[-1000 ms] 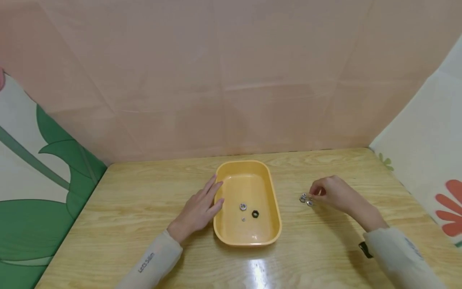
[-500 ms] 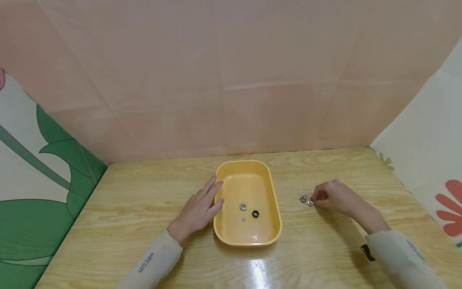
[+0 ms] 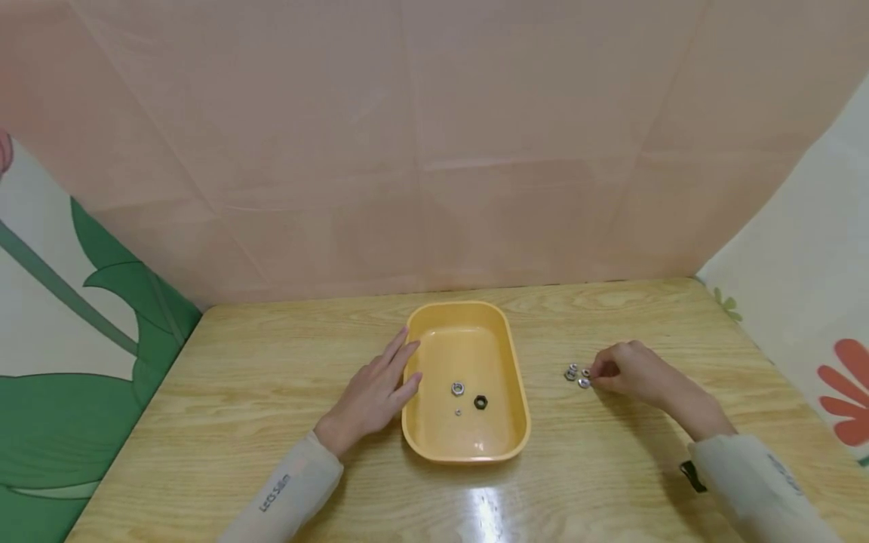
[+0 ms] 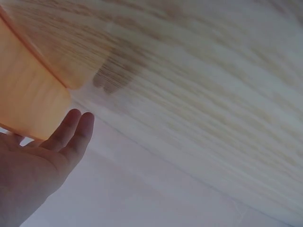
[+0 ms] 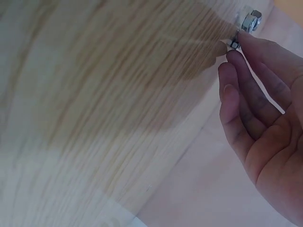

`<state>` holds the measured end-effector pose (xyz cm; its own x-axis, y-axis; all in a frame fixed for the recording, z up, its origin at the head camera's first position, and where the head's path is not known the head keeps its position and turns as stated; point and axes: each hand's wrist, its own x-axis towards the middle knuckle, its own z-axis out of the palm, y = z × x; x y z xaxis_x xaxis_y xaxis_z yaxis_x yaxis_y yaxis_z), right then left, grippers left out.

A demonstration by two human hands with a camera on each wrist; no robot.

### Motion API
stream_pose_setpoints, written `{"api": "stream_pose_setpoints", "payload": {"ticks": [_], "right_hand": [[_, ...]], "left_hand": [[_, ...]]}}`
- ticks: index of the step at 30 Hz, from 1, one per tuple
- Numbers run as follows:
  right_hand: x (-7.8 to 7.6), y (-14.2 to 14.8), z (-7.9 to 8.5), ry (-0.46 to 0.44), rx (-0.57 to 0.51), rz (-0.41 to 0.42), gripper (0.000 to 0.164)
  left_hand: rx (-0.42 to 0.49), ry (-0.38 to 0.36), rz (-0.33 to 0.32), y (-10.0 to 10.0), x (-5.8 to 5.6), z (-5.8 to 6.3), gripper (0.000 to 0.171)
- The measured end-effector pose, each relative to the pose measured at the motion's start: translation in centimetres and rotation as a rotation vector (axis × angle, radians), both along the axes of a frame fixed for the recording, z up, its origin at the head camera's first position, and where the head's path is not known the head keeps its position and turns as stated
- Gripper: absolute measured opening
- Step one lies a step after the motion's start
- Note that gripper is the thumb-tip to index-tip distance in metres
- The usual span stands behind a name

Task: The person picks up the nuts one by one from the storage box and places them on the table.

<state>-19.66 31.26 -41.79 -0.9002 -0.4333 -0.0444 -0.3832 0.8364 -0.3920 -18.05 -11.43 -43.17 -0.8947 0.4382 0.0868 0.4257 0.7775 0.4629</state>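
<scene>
My left hand point(image 3: 372, 392) lies along the left side of a yellow plastic tray point(image 3: 517, 377), its fingers extended over the rim; the left wrist view shows the same hand point(image 4: 42, 165) against the tray's outer wall point(image 4: 28, 90). Inside the tray are a silver hex nut point(image 3: 458, 388), a black hex nut point(image 3: 480, 402) and a tiny nut point(image 3: 458, 412). To the right, my right hand point(image 3: 634, 373) is low over the table beside several silver nuts point(image 3: 571, 372). In the right wrist view, its thumb and forefinger point(image 5: 258, 49) pinch a small nut point(image 5: 234, 44).
The wood-grain table point(image 3: 285, 339) reaches back to a pink cloth wall point(image 3: 421, 188). Side panels with a printed green leaf point(image 3: 61, 422) and a red flower point(image 3: 849, 392) flank it. A dark strap point(image 3: 692, 477) shows by the right sleeve.
My right hand has drawn slightly right, exposing more of the small nuts beside its fingertips. My left hand and the tray stay where they were.
</scene>
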Motion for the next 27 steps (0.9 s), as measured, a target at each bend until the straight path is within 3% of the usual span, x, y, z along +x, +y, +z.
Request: {"api": "stream_pose_setpoints", "payload": {"ticks": [5,17,27], "right_hand": [[0.1,-0.2,0.3,0.015,-0.008,0.008,0.010],[0.1,-2.5,1.9,0.180,-0.057,0.067,0.005],[0.4,-4.0,2.6,0.200,-0.132,0.102,0.012]], "left_hand": [[0.001,-0.005,0.003,-0.1,0.0,0.0,0.059],[0.006,-0.003,0.001,0.1,0.0,0.4,0.059],[0.005,-0.007,-0.003,0.3,-0.1,0.4,0.059]]}}
